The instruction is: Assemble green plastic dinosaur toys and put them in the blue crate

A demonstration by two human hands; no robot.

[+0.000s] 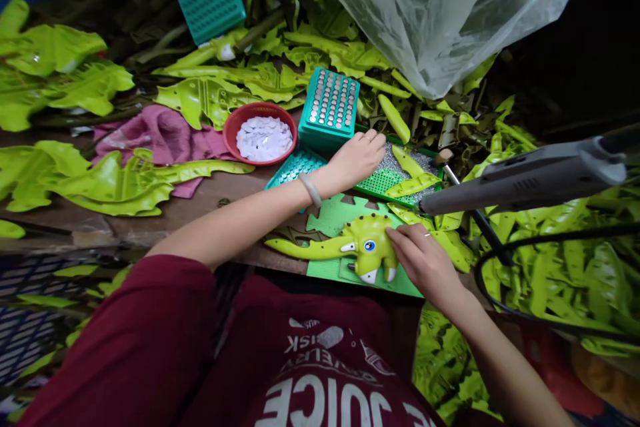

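The right hand (pixel 425 259) slants inward, fingertips at the lime toy figure (pixel 373 255) on the green mat (pixel 327 215) — this grip I cannot judge. Farther, the left hand (pixel 363 157) reaches, curled, over the green tray (pixel 379 182) — its grip hidden.

workshop | heaped green plastic parts (pixel 55 48) | green tray (pixel 374 183) of metal bits (pixel 425 161) | gray power tool (pixel 530 178)

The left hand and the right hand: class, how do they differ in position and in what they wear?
The left hand is at the green tray, while the right hand is at the edge of the yellow-green toy head. The left hand reaches farther from the body than the right hand. The left hand has a pale bangle at its wrist; the right hand has none. Both wear a ring.
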